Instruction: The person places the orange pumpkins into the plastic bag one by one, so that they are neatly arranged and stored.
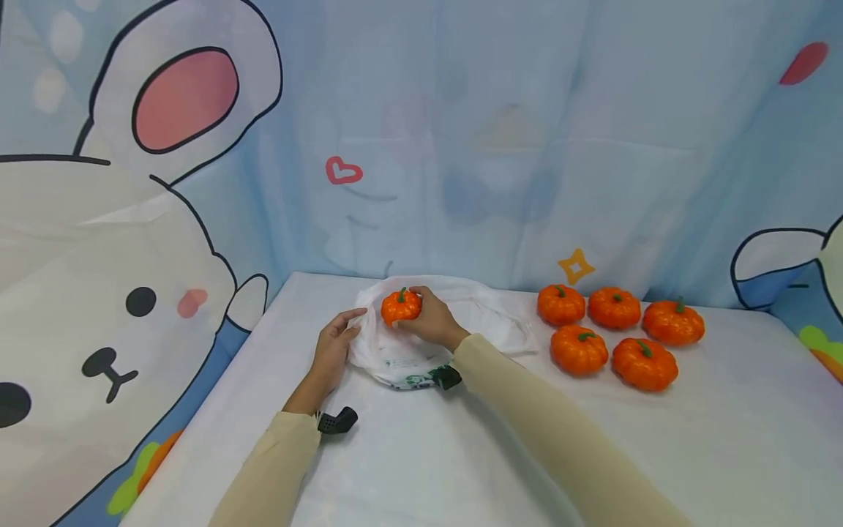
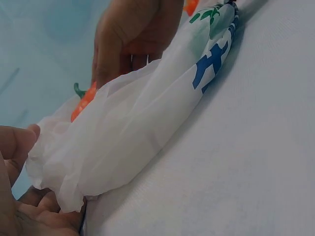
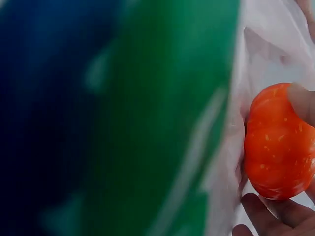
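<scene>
My right hand (image 1: 433, 318) grips a small orange pumpkin (image 1: 399, 307) with a green stem, thumb on one side and fingers on the other. The pumpkin is at the mouth of a white plastic bag (image 1: 388, 359), which lies on the table with green and blue print on it. In the right wrist view the pumpkin (image 3: 278, 142) shows beside the bag's pale wall. My left hand (image 1: 331, 348) holds the bag's left edge; in the left wrist view the bag's rim (image 2: 54, 167) runs between thumb and fingers. The bag hides part of the pumpkin there.
Several more orange pumpkins stand in two rows at the right of the table, among them a front one (image 1: 644, 364) and a back one (image 1: 560, 304). A blue cartoon-print curtain (image 1: 461, 146) hangs behind the white-covered table (image 1: 408, 468).
</scene>
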Motion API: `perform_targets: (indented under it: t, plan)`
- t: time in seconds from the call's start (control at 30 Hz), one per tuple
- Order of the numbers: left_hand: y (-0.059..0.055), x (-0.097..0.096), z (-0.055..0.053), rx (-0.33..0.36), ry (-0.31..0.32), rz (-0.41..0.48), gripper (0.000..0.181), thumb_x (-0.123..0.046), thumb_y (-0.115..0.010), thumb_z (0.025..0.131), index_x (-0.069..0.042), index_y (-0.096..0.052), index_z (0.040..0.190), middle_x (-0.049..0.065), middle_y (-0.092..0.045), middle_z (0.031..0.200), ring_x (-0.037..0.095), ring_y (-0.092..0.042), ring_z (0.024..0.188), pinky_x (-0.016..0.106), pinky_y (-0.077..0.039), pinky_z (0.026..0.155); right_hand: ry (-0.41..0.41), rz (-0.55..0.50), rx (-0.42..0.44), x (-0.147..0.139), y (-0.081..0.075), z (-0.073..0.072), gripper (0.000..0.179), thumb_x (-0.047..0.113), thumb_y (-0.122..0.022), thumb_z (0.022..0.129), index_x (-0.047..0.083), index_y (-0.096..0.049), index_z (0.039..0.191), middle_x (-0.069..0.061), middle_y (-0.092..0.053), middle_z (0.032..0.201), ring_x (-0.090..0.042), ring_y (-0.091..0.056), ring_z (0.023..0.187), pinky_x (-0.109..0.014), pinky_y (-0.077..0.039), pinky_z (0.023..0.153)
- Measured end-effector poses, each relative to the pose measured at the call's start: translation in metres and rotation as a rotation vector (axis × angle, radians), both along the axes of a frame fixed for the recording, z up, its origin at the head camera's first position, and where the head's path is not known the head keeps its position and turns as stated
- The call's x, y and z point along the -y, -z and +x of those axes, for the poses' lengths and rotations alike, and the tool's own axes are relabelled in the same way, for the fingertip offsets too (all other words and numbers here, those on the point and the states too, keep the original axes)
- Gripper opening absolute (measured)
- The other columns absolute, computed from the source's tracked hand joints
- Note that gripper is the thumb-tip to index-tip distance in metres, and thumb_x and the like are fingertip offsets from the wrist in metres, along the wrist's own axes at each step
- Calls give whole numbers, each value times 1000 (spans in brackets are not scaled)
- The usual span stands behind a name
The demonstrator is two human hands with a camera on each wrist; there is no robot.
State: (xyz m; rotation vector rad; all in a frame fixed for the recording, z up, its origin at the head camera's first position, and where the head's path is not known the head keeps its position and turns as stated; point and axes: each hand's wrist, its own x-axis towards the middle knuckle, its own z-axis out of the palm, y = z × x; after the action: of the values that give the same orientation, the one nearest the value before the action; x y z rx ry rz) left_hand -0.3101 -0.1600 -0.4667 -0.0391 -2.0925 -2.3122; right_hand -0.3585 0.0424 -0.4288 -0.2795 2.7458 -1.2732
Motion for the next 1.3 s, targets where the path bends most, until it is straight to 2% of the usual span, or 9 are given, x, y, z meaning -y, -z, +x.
perform_targets:
  t: [0.17,0.4,0.6,0.7,0.83,0.97,1.17,1.23,1.3]
  plan:
    - [1,-1,0,-15,-1,4,35,-4,-48,99,-3,-58,133,4,-43,152,19,-44,131,15,-46,92,17,37,-21,5,5,-4,78,27,-77,84,10,-35,148,-14,-47,149,-33,-48,134,-50,-37,114]
    - [0,-1,-2,-26,3,-8,35,-4,-48,99,-2,-57,132,4,-44,151,19,-39,138,36,-36,114,36,53,-11,8,5,-9,88,33,-79,82,14,-31,152,-13,-44,152,-35,-46,135,-62,-29,113]
    - [1,-2,-3,-31,4,-9,34,-5,-48,99,-3,-58,132,5,-45,150,20,-39,140,41,-32,118,-21,-1,-20,-2,-1,-2,104,36,-78,82,13,-12,159,-18,-32,158,-36,-37,143,-55,-34,114]
    - [1,-1,-2,-25,9,-19,34,-6,-48,100,-4,-58,132,5,-45,150,19,-40,139,40,-34,117,-69,-27,-36,-17,-12,17,102,36,-76,85,16,-10,160,-17,-30,160,-37,-34,144,-54,-38,112]
    - [0,1,0,-32,5,-27,34,-7,-47,100,-5,-58,132,2,-45,150,18,-41,137,40,-34,117,-125,-14,-122,-51,-33,60,95,37,-74,87,21,-14,159,-13,-31,160,-38,-31,145,-60,-34,112]
    - [-1,2,0,-34,9,-15,34,-6,-47,100,-4,-58,132,3,-45,150,19,-41,137,40,-32,118,-126,12,-314,-100,-43,107,83,28,-75,87,16,-29,156,-13,-38,156,-37,-35,142,-64,-29,112]
    - [1,0,0,-32,14,10,35,-4,-46,100,1,-55,133,6,-42,152,21,-36,141,42,-30,119,81,-10,-776,-190,-36,150,57,-4,-76,78,7,-61,131,-17,-59,134,-22,-45,129,-31,-29,115]
    - [1,0,1,-30,12,11,35,-4,-47,100,1,-56,133,7,-42,152,21,-36,142,42,-29,120,189,-8,-817,-219,-32,156,53,-8,-75,76,2,-63,127,-21,-59,131,-26,-45,129,-30,-23,116]
    - [0,1,2,-24,7,0,34,-4,-47,100,0,-56,132,6,-42,153,21,-35,143,42,-29,120,305,22,-721,-247,-29,161,55,-3,-74,80,-1,-56,132,-27,-53,135,-35,-40,132,-47,-22,118]
